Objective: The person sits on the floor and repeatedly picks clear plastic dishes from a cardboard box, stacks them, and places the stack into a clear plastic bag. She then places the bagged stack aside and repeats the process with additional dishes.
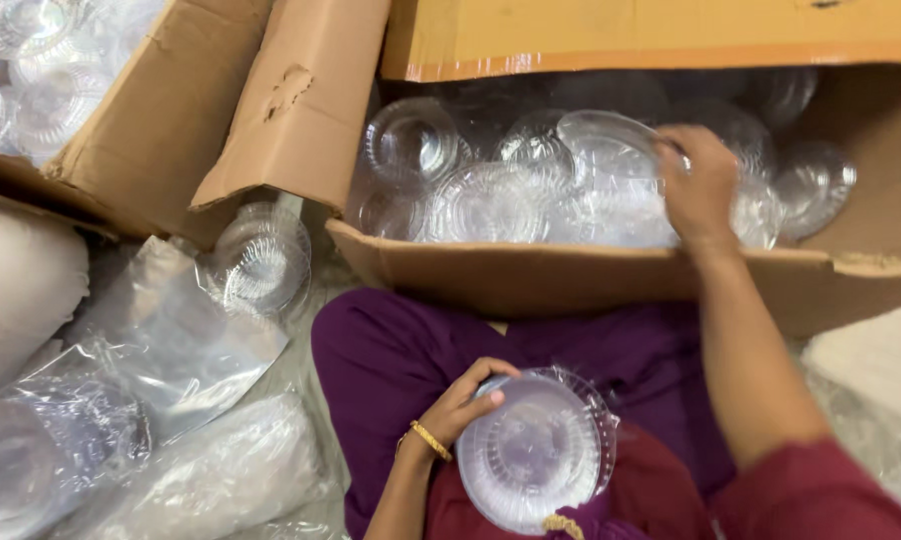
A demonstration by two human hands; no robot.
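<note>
A: Nearest the camera, what is the left hand (468,398) doing?

B: It grips a stack of clear plastic bowls (537,450) held over the lap. The thumb lies across the top bowl's near rim and the fingers curl under the stack's left edge, so the stack sits just right of the hand. A gold bangle (430,440) circles that wrist.

A: What is under it?

B: Purple cloth (391,350) over the person's legs, with a dark red sleeve (821,500) on the right arm at the lower right.

A: And to the left of the lap?

B: Crumpled clear plastic bags (161,340) spread on the floor, some wrapped round more clear bowls. One short stack of loose bowls (261,255) lies beside the flap of a cardboard box.

A: Farther out, where is the right hand (699,185)?

B: It reaches over the near wall of a large cardboard box (571,280) and closes its fingers on the rim of a single clear bowl (611,150), tilted up on edge. That bowl sits just left of the hand, touching the fingertips.

A: What fills the box?

B: Many clear plastic bowls (471,195) of the same kind, heaped loosely, some upright and some on their sides. The box's far flap (661,35) hangs over them.

A: Anything beyond that?

B: At the upper left a second cardboard box (161,120) stands open, with more clear bowls (31,80) inside
</note>
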